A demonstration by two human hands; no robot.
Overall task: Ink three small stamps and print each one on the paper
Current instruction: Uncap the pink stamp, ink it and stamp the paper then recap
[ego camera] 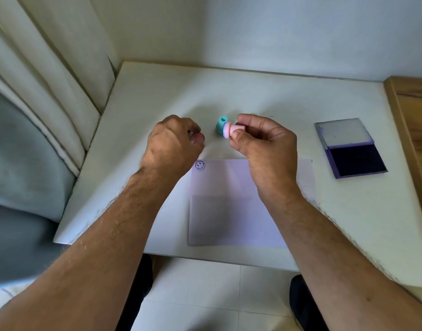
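Forearms nearest, both bare, reaching over the near edge of the worktop. Right grip closed on a pink stamp, pinched between thumb and fingertips, held on its side above the worktop with the printing face turned left. Just behind it, a teal stamp, standing beyond the paper. Left grip curled tight, thumb tip showing; cannot tell whether anything sits inside. No third stamp in plain sight.

One smiley print already at the paper's far left corner, so probably one of three done. Ink pad open and well apart to the right, lid folded back.

Likely troubles from here:

- Fumbling the pink stamp. Small, smooth-looking, held only at the fingertips; could roll off across the worktop if the pinch slackens while turning it face down.
- Knocking the teal stamp over, standing as close as it does to the right grip.
- Smearing ink. Wrist or forearm lies over the paper, near enough to drag across a fresh print or shift the loose sheet.
- Printing faint or lopsided, if pressed to the pad at a tilt or set down on the paper unevenly.
- Overlapping the smiley, if placed too near that corner.
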